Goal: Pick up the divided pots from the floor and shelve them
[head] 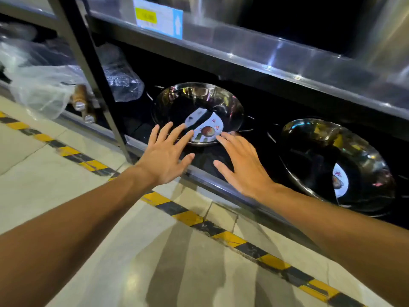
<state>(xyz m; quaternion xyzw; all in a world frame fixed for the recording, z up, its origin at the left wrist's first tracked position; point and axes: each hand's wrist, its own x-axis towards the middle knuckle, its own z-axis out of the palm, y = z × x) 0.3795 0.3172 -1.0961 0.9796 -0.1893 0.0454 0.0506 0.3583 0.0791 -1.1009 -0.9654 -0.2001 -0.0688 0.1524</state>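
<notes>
A shiny steel divided pot (197,103) with a white paper label inside sits on the dark bottom shelf (221,182), wire handles at its sides. A second steel pot (327,156) with the same label stands to its right on that shelf. My left hand (164,156) hovers with fingers spread just in front of the first pot's near rim. My right hand (241,165) is likewise spread, its fingertips at the rim's right front. Neither hand holds anything.
A black upright post (93,69) of the rack stands left of the pot. Plastic-wrapped goods (44,85) with wooden handles fill the bay beyond it. A steel shelf with a price tag (158,18) overhangs above. Yellow-black tape (188,218) runs along the tiled floor.
</notes>
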